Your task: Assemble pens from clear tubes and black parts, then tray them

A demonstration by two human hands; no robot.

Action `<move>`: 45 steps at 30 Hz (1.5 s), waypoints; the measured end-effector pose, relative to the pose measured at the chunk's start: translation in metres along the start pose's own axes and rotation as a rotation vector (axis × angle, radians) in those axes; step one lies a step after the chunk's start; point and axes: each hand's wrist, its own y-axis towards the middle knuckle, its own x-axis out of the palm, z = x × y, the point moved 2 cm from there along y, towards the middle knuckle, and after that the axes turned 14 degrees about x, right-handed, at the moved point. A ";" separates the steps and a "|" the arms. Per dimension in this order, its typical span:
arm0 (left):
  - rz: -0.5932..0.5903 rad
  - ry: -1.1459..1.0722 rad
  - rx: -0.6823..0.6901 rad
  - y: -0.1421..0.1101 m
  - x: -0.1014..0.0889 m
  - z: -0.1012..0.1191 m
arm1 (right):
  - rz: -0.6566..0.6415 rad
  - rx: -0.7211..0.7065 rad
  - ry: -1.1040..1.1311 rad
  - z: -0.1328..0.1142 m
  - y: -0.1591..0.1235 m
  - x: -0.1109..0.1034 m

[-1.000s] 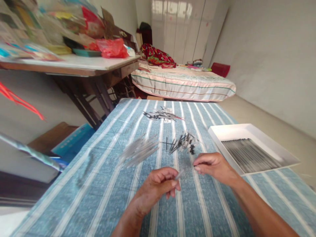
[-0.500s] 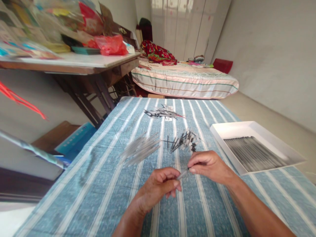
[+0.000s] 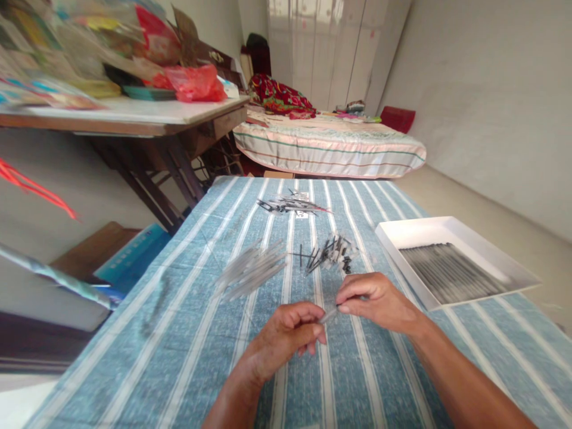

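My left hand (image 3: 286,333) is closed around a thin clear tube (image 3: 328,314) whose end sticks out to the right. My right hand (image 3: 373,301) pinches a small dark piece against that tube end. Both hands hover just above the blue striped tablecloth (image 3: 179,345). Just beyond them lie a pile of clear tubes (image 3: 252,269) and a heap of small black parts (image 3: 330,255). A further pile of dark parts (image 3: 290,206) lies near the table's far edge.
A white tray (image 3: 451,229) holding rows of finished dark sticks sits at the right. A cluttered wooden table (image 3: 134,116) stands at the left, a bed (image 3: 330,149) behind, and blue boxes (image 3: 129,253) on the floor.
My right hand has moved left to meet the tube end held in my left hand; a second ago the hands were apart.
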 end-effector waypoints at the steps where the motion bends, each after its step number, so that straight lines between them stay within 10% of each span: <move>1: -0.005 0.007 -0.002 0.000 0.000 0.000 | -0.001 -0.001 -0.016 -0.001 0.000 0.000; 9: -0.122 0.127 -0.057 0.001 0.002 0.009 | -0.006 0.018 -0.080 -0.005 -0.008 0.002; 22: -0.302 0.332 -0.108 0.003 0.011 0.012 | 0.076 0.364 0.434 0.029 -0.038 0.026; 45: -0.316 0.366 -0.105 0.002 0.007 0.011 | -0.025 0.374 0.575 0.042 -0.029 0.040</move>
